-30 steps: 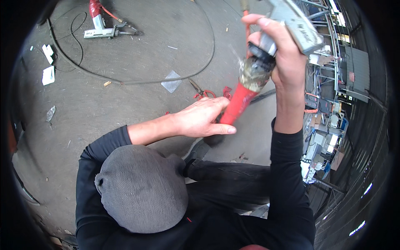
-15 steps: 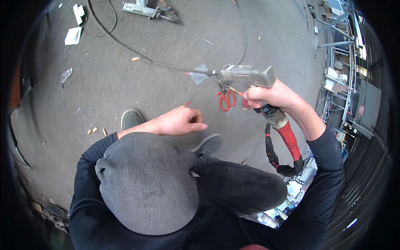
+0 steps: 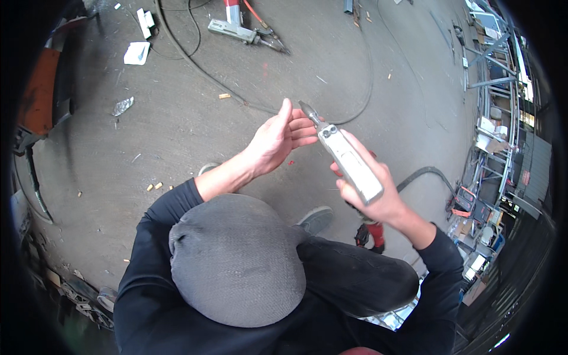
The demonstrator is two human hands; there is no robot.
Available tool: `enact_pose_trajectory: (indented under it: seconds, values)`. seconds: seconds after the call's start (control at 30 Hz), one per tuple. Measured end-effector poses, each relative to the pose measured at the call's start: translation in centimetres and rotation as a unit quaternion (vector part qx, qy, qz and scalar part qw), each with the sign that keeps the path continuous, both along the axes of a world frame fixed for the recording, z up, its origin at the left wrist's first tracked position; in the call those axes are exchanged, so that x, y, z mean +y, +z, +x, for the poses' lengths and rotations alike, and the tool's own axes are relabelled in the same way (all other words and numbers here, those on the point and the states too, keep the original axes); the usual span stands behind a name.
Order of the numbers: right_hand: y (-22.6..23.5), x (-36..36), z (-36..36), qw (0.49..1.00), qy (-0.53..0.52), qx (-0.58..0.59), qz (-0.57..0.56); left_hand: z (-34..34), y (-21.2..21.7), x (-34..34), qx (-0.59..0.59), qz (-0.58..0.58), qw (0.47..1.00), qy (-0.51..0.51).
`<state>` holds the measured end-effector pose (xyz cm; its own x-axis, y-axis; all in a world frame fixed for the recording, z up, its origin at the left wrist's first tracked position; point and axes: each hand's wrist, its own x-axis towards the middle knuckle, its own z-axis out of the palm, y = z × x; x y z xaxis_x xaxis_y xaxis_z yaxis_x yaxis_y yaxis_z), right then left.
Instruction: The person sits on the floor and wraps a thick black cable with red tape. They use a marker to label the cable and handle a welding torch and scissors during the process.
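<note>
The right hand (image 3: 378,198) is gripping one grey power tool (image 3: 348,161), its fingers wrapped tight around the body. The tool's long axis is running from the lower right up to the upper left, and its pointed metal nose is aiming at the left hand (image 3: 278,139). That hand is spread open, fingers apart and holding nothing, with its fingertips lying just beside the nose of the tool; whether they are touching it cannot be told. Below the tool, a red and black hose end (image 3: 371,235) is hanging under the right wrist, and a grey hose (image 3: 423,174) is curving away to the right of it. Well above the tool, a second grey tool with a red body (image 3: 242,26) is lying on the concrete floor (image 3: 177,118), with a black cable (image 3: 195,62) looping past it. Below the tool, one grey cap (image 3: 236,257) is covering the person's head, and two shoe tips are showing beside it.
</note>
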<state>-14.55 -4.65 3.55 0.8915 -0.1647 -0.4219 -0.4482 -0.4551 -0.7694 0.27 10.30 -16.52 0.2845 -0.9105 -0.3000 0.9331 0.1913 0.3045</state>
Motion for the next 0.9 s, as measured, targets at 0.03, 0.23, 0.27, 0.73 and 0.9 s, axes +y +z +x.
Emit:
enact_pose_trajectory:
  seconds: [0.03, 0.23, 0.27, 0.73, 0.9]
  values:
    - [-0.4, 0.7, -0.6, 0.999, 0.002, -0.027, -0.020, 0.2, 0.5, -0.1, 0.013, 0.007, 1.000, 0.003]
    - [-3.9, 4.8, -1.7, 0.983, 0.042, -0.151, -0.091, 2.3, 1.9, 0.8, -0.016, 0.007, 0.998, 0.065]
    - [-4.7, 5.5, -1.5, 0.978, 0.051, -0.160, -0.120, 2.8, 1.7, 1.0, -0.005, -0.020, 0.997, 0.078]
    - [-20.5, 12.6, 8.7, 0.960, 0.073, -0.102, -0.250, 11.2, -4.1, 9.5, -0.286, 0.328, 0.892, -0.126]
    - [-15.9, -0.2, -6.2, 0.910, 0.294, -0.126, -0.264, 11.2, -7.5, 11.3, -0.215, 0.285, 0.929, -0.098]
